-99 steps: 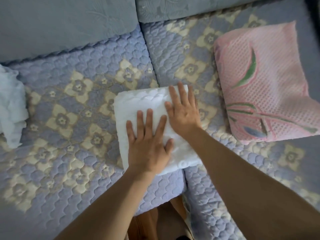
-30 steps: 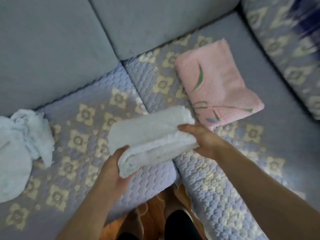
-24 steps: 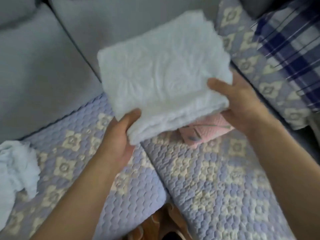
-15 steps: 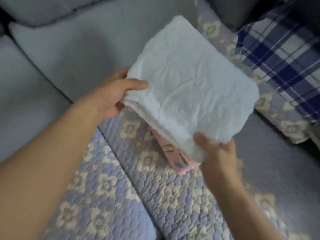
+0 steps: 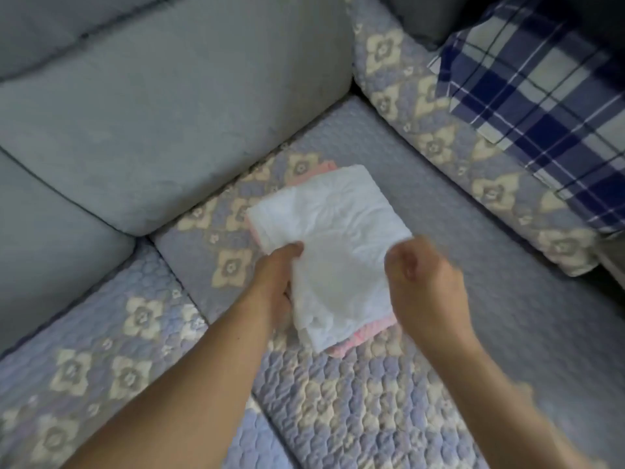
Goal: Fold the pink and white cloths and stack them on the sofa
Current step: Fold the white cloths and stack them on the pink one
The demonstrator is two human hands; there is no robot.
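White cloth (image 5: 333, 231), textured, folded rectangular, lies atop pink cloth (image 5: 368, 333).

Grey back cushion (image 5: 176, 106) stood ahead of me, big and plain, with a second grey cushion (image 5: 44, 252) just beside it on my left, a dark seam between the two. A quilted seat cover (image 5: 338, 401), lavender with cream flower shapes, lay under everything and ran across both seat sections, split by a seam. Same quilted flower fabric covered the armrest (image 5: 473, 170) on my right. A blue and white plaid fabric (image 5: 548, 96) lay on top of that armrest, reaching out of view at the right edge. Dark area behind it, too dim to tell.
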